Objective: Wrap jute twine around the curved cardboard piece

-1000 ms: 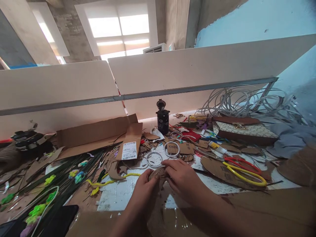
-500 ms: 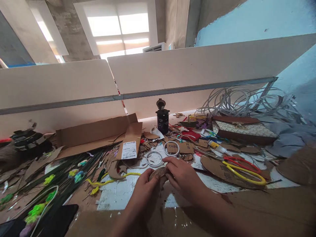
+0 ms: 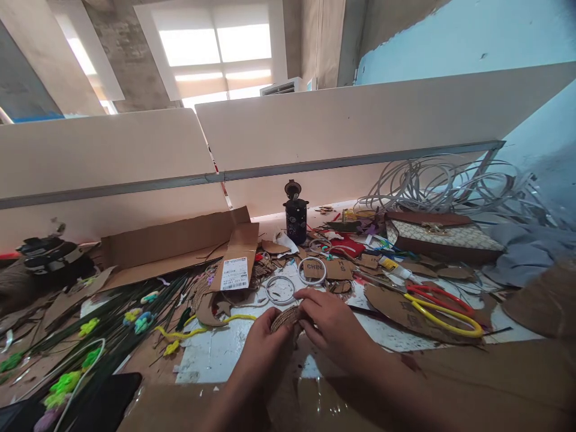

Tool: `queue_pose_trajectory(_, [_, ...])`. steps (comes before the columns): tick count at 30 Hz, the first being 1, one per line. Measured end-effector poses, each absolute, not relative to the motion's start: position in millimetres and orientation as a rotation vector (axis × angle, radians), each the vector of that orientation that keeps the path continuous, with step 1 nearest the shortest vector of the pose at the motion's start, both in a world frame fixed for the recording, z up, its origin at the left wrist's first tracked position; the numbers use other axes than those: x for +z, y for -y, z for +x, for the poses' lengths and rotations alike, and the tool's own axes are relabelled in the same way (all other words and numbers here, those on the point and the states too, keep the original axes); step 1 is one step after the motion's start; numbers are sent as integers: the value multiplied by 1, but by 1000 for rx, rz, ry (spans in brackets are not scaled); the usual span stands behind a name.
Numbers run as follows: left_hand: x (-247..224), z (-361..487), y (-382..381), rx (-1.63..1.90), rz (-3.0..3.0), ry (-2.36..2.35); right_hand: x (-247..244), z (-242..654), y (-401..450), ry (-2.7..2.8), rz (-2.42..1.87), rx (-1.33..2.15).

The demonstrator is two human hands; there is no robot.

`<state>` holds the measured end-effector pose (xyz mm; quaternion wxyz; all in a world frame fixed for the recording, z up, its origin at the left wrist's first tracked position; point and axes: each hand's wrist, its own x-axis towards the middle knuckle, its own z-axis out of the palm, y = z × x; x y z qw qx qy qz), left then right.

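Observation:
Between both hands is a brown ridged piece (image 3: 284, 318) that looks like cardboard wrapped in twine. My left hand (image 3: 266, 337) grips its left side, thumb on the near face. My right hand (image 3: 324, 317) pinches its right end with the fingertips. The hands hide its lower part and right end. Just beyond the fingers lie two pale rings, a left one (image 3: 269, 294) and a right one (image 3: 324, 277). A twine-covered crescent of cardboard (image 3: 207, 313) rests to the left, beside a yellow pipe-cleaner-like strand (image 3: 238, 318).
Scissors with red and yellow handles (image 3: 450, 321) lie at right on cardboard. Behind stand a dark bottle (image 3: 296, 221) with its lid up and a patterned handbag (image 3: 443, 237). A cardboard flap with a label (image 3: 234, 273) and bright fuzzy flowers (image 3: 67, 384) are at left.
Both hands keep hold of the brown ridged piece. The right fingers and the piece shift very slightly; the view also drifts a little. Nothing else visibly moves.

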<state>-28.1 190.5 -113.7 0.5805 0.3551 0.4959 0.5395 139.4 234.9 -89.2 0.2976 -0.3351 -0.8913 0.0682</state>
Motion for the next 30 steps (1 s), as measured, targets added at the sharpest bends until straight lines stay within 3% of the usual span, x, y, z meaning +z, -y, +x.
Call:
queue_pose_trajectory(20, [-115, -28, -189, 1239, 757, -1033, -78, 141, -238, 2175, -943, 775])
queue_pose_trajectory(30, [-108, -27, -189, 1233, 779, -1116, -77, 145, -245, 2111, -972, 857])
